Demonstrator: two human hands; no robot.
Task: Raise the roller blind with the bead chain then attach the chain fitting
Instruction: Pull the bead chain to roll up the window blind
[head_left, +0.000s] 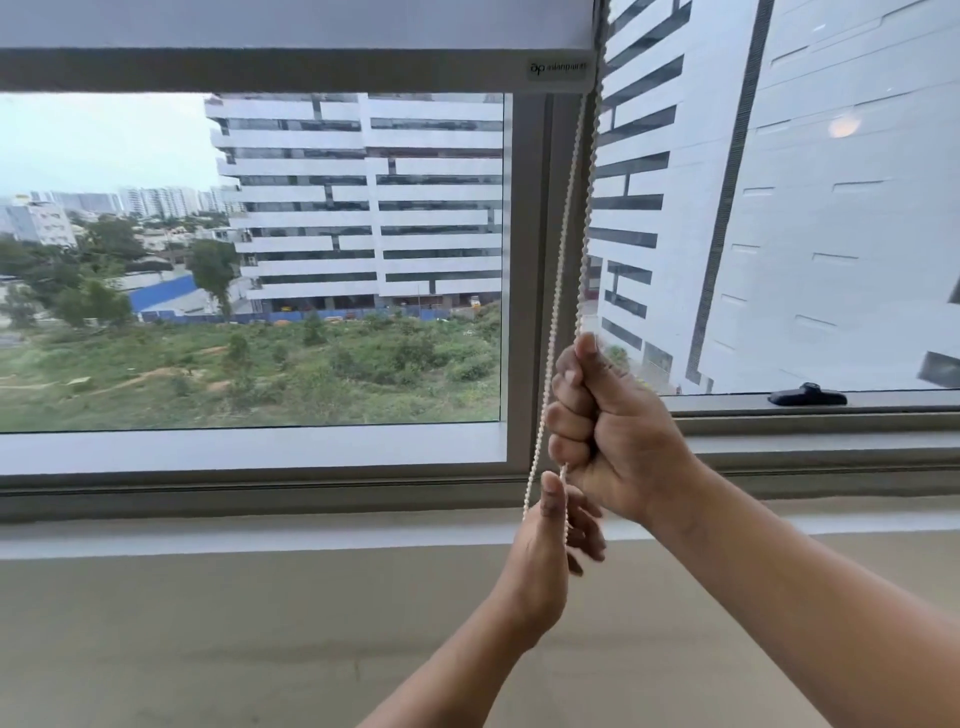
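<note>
The grey roller blind (291, 26) hangs high over the left pane, its bottom bar (260, 70) near the top of the view. A white bead chain (563, 228) drops in two strands along the frame post between the panes. My right hand (613, 431) grips one strand in a fist in front of the sill. Just below it, my left hand (550, 545) holds the chain between thumb and fingers. No chain fitting is visible.
A black window handle (808, 396) lies on the lower frame of the right pane. A grey window sill (260, 525) runs across, with a beige wall (208, 623) below it. Buildings and greenery show outside.
</note>
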